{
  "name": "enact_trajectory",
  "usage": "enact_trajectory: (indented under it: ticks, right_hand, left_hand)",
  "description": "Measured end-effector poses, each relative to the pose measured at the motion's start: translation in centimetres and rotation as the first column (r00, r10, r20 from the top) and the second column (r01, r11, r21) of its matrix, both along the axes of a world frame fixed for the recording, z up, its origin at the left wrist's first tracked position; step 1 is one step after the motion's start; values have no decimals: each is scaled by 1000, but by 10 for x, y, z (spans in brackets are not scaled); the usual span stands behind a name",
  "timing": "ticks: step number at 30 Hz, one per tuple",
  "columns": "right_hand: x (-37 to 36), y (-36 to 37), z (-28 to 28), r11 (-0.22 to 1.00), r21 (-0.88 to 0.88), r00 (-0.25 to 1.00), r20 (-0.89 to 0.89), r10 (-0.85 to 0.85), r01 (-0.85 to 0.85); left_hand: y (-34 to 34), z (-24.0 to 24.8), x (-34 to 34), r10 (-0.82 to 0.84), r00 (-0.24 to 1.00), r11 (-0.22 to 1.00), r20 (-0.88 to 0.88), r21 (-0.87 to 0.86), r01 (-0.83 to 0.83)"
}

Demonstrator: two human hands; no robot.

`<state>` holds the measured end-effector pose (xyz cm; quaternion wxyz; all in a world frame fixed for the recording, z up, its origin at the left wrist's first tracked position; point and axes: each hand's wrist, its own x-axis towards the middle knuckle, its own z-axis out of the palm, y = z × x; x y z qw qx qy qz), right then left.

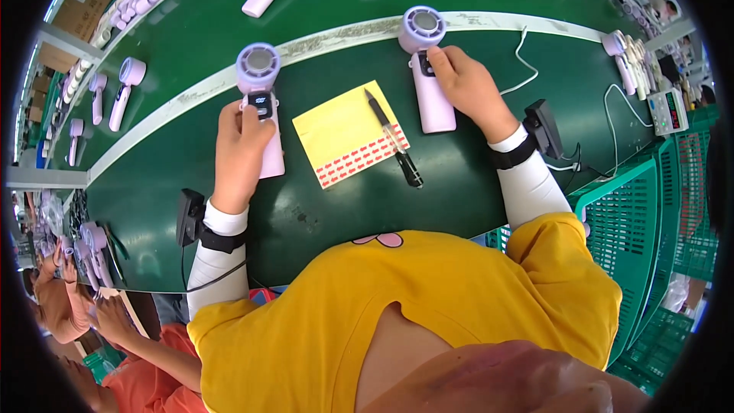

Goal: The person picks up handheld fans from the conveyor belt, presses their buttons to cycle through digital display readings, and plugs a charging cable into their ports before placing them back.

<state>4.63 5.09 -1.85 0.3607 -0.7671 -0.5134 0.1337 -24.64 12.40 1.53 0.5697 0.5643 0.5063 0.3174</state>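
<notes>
Both hands (238, 141) (466, 84) grip handheld fans (260, 92) (427, 69) on green table (474, 176).

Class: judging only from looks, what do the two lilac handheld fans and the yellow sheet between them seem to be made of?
Left fan and right fan: likely moulded plastic, smooth matte lilac shells with soft highlights. Yellow sheet: probably paper, thin, flat and dull, carrying rows of small red stickers.

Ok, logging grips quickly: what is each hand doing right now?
Left hand: closed on the left handheld fan.
Right hand: closed on the right handheld fan.
</notes>
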Motion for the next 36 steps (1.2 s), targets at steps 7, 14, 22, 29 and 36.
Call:
enact_trajectory:
  ticks: [7, 14, 22, 29, 36]
  right_hand:
    - [15, 8, 21, 960, 238, 988, -6, -152, 150]
    - [68, 79, 80, 923, 331, 974, 39, -222, 197]
    - [153, 217, 2, 953, 2, 884, 373, -281, 302]
    - [154, 254, -10, 925, 94, 776, 517, -362, 368]
    - [147, 215, 14, 951, -212, 957, 231, -175, 226]
  left_hand:
    - [18, 5, 12, 128, 817, 848, -563, 489, 204]
    - [54, 36, -4, 144, 810, 826, -568, 520, 218]
    - [67, 40, -2, 259, 925, 738, -277, 675, -5]
    - [94, -11, -26, 414, 909, 807, 46, 444, -390]
    - [91, -10, -12, 350, 937, 829, 15, 461, -317]
